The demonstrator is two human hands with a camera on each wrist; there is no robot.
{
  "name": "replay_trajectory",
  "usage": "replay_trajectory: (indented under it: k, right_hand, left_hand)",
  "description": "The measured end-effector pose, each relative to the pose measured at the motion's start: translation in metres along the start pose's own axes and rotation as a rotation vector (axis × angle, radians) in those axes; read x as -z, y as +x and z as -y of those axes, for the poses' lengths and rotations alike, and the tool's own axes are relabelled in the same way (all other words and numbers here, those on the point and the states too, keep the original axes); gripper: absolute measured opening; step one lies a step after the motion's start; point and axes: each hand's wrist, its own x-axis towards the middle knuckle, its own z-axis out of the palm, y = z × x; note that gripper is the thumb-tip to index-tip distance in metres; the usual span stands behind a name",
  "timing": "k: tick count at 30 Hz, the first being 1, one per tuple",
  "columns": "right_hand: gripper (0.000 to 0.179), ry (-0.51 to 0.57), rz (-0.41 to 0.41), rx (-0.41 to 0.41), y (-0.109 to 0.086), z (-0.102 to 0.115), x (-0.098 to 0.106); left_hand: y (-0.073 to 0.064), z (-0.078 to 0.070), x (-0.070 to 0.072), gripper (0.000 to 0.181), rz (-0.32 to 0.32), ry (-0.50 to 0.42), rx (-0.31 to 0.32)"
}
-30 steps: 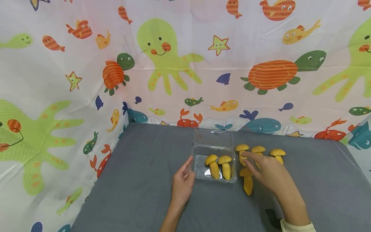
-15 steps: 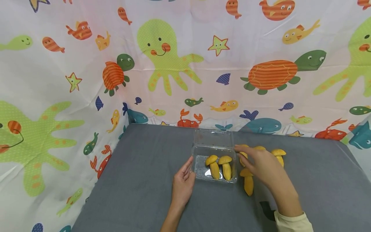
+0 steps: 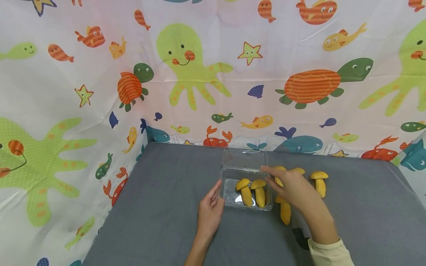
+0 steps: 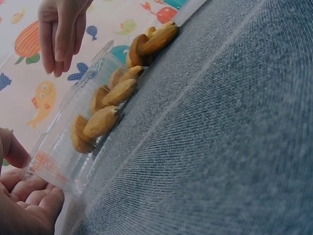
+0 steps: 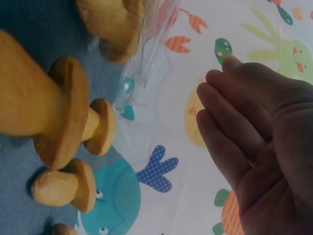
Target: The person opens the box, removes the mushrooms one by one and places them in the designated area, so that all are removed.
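A clear plastic clamshell box lies on the grey cloth in the head view, its lid folded back. Two yellow mushrooms lie side by side in its right half. My left hand holds the box's left edge between thumb and fingers, which the left wrist view also shows. My right hand hovers over the right rim with nothing in its fingers, above the wall in the left wrist view. Several loose mushrooms lie right of the box; that hand partly hides some of them.
One loose mushroom lies farthest right. Grey cloth covers the table. A white curtain printed with sea animals hangs behind it and along the left side. A black object shows beside the right wrist.
My right hand has moved left from above the loose mushrooms to over the box's right rim, still holding nothing. The left hand has stayed at the box's left edge.
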Motion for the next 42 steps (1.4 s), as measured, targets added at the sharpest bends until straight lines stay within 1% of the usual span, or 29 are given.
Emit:
replay_trajectory:
  k: [2,9,13,16,20,25,31,38,42]
  right_hand:
    - [0.042,0.010,0.003,0.004,0.002,0.001,-0.003]
    - [0.042,0.031,-0.008,0.067,0.008,0.003,-0.017]
    - [0.042,0.053,0.019,0.083,0.012,0.003,-0.025]
    - [0.041,0.063,0.049,0.095,0.015,0.004,-0.031]
    - [0.038,0.042,0.057,0.133,0.019,0.005,-0.039]
    - [0.036,0.001,0.063,0.167,0.024,0.006,-0.047]
    - [0.036,-0.011,0.056,0.222,0.028,0.003,-0.059]
    - [0.036,-0.027,0.045,0.213,0.030,-0.001,-0.068]
    - [0.035,-0.045,0.048,0.206,0.032,-0.002,-0.072]
  left_hand:
    - [0.000,0.000,0.000,0.058,-0.003,0.000,0.003]
    - [0.001,0.002,0.000,0.059,-0.017,-0.002,0.013]
    - [0.001,0.002,-0.001,0.059,-0.016,-0.002,0.022]
    - [0.001,0.002,-0.001,0.058,-0.012,0.001,0.013]
    - [0.000,0.002,-0.001,0.059,-0.013,0.010,0.002]
    - [0.000,0.001,-0.001,0.059,-0.011,0.011,0.006]
    - [0.000,0.002,0.000,0.059,-0.009,0.021,0.011]
    - [0.001,0.002,0.000,0.059,0.003,0.028,0.011]
    - [0.002,0.000,0.001,0.059,0.003,0.035,0.035]
